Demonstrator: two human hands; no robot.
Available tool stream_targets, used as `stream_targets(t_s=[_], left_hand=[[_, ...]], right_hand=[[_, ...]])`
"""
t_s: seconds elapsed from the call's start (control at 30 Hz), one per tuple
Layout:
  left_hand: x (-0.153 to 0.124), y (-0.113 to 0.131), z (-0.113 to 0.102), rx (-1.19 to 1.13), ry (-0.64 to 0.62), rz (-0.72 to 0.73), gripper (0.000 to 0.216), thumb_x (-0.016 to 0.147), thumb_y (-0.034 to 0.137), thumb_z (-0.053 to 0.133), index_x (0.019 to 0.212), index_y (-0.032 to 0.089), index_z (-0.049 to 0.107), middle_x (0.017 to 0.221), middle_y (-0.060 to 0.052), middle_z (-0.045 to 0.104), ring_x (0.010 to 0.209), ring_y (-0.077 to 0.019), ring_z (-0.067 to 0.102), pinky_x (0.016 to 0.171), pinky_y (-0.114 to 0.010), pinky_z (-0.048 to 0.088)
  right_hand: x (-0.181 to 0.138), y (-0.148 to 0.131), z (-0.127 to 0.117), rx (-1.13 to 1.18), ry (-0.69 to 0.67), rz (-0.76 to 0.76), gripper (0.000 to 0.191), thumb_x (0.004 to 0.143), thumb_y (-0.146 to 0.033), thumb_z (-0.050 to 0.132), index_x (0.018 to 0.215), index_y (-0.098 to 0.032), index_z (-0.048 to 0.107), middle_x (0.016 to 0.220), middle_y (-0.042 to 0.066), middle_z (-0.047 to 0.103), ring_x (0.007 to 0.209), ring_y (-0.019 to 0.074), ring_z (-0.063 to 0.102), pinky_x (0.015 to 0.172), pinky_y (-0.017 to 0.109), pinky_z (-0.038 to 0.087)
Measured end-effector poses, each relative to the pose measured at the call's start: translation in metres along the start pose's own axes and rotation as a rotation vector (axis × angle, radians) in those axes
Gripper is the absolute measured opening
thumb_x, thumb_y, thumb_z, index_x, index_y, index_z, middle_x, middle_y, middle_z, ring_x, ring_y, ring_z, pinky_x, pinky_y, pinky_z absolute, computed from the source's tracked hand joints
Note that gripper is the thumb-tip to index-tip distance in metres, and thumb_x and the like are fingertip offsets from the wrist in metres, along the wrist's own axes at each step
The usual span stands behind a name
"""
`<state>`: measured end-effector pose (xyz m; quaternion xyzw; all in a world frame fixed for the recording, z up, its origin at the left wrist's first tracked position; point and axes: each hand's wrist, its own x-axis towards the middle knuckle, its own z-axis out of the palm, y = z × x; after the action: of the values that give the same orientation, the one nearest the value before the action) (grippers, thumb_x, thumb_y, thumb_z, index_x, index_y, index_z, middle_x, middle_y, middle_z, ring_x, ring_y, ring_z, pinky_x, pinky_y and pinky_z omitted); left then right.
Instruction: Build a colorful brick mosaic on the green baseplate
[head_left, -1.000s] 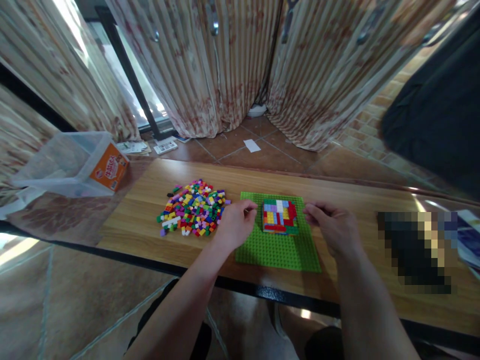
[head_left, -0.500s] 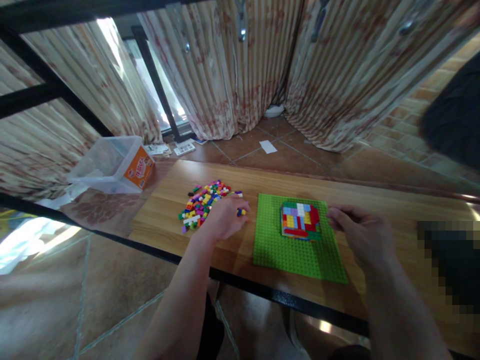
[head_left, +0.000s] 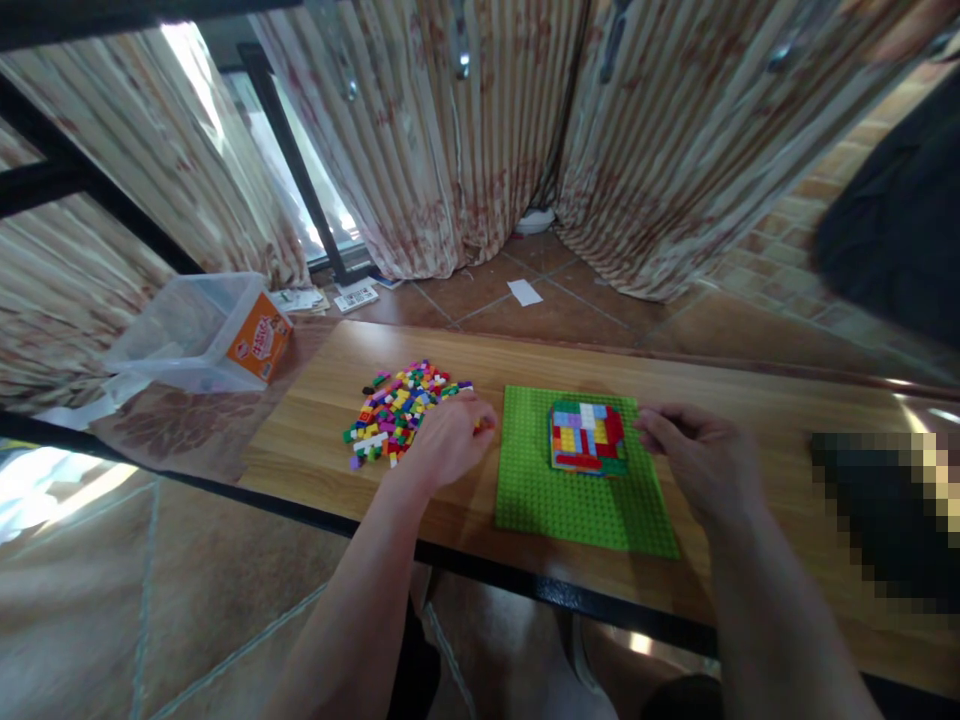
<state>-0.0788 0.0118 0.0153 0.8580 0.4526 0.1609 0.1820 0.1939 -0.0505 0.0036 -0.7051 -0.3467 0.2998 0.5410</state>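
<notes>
Evidently under way: a low, multicoloured block of plastic bricks (head_left: 587, 438) on a green, studded square baseplate (head_left: 570, 515)

The joined block sits on the far half of the baseplate, with bare studs all round it and the widest stretch on the near side. Its top is a patchwork of red, yellow, white, pale blue and green. The upper face looks uneven, so the layer seems partly filled, though the details are too small to be sure.

Plenty remains unjoined. A heap of small loose plastic bricks in many colours (head_left: 401, 402) lies on the wood-topped surface (head_left: 296, 430), left of the baseplate and apart from it. By the look of it, far more pieces are loose than built in.

The left hand (head_left: 450, 437) is at the heap's right edge, its fingers curled downward. A speck of yellow shows by the tips, but I cannot tell whether they pinch a brick. The right hand (head_left: 701, 450) is just beside the block, at the baseplate's right edge, thumb and forefinger close together; whether they meet, or grip a piece, cannot be made out.

Beyond the surface's left end stands a clear plastic box with an orange label (head_left: 259, 340).
</notes>
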Motion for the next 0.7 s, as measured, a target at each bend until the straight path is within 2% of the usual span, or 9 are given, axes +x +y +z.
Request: stream_targets(t_s=[0.13, 0.2, 0.37, 0.43, 0.7], left_hand=[[0.002, 0.011, 0.005, -0.205, 0.038, -0.014, 0.016, 0.086, 0.012, 0.052, 0.085, 0.017, 0.067, 0.079, -0.001, 0.069, 0.072, -0.0141, 0.063, 0.07, -0.026, 0.049], [0.003, 0.02, 0.011, -0.312, 0.056, 0.014, 0.016, 0.087, 0.013, 0.052, 0.086, 0.018, 0.067, 0.08, -0.001, 0.07, 0.072, -0.0133, 0.063, 0.069, -0.025, 0.049], [0.005, 0.04, 0.026, -0.454, 0.12, 0.096, 0.015, 0.088, 0.014, 0.055, 0.092, 0.018, 0.069, 0.088, -0.003, 0.073, 0.082, -0.0146, 0.066, 0.076, -0.027, 0.052], [0.005, 0.043, 0.03, -0.487, 0.136, 0.097, 0.015, 0.088, 0.015, 0.057, 0.097, 0.017, 0.069, 0.09, -0.003, 0.073, 0.082, -0.0146, 0.067, 0.076, -0.028, 0.053], [0.005, 0.05, 0.035, -0.442, 0.165, 0.14, 0.036, 0.087, 0.01, 0.056, 0.122, 0.019, 0.056, 0.107, -0.006, 0.072, 0.097, -0.0169, 0.069, 0.09, -0.033, 0.055]], right_hand=[[-0.004, -0.007, 0.002, 0.018, 0.015, -0.053, 0.017, 0.065, -0.034, 0.076, 0.073, -0.02, 0.073, 0.066, 0.001, 0.07, 0.058, 0.013, 0.062, 0.056, 0.025, 0.053], [-0.009, -0.011, 0.005, 0.024, -0.04, -0.134, 0.016, 0.067, -0.034, 0.076, 0.075, -0.02, 0.074, 0.069, 0.002, 0.071, 0.061, 0.0143, 0.063, 0.059, 0.027, 0.054], [-0.031, -0.016, 0.021, 0.001, -0.349, -0.288, 0.016, 0.078, -0.036, 0.072, 0.086, -0.024, 0.076, 0.084, 0.002, 0.075, 0.074, 0.0165, 0.067, 0.07, 0.031, 0.056], [-0.038, -0.017, 0.027, -0.049, -0.424, -0.327, 0.016, 0.081, -0.035, 0.069, 0.091, -0.024, 0.076, 0.088, 0.002, 0.075, 0.077, 0.0168, 0.068, 0.073, 0.032, 0.055], [-0.044, -0.016, 0.035, -0.105, -0.474, -0.369, 0.019, 0.085, -0.037, 0.066, 0.096, -0.023, 0.074, 0.091, 0.003, 0.074, 0.082, 0.0171, 0.067, 0.074, 0.032, 0.053]])
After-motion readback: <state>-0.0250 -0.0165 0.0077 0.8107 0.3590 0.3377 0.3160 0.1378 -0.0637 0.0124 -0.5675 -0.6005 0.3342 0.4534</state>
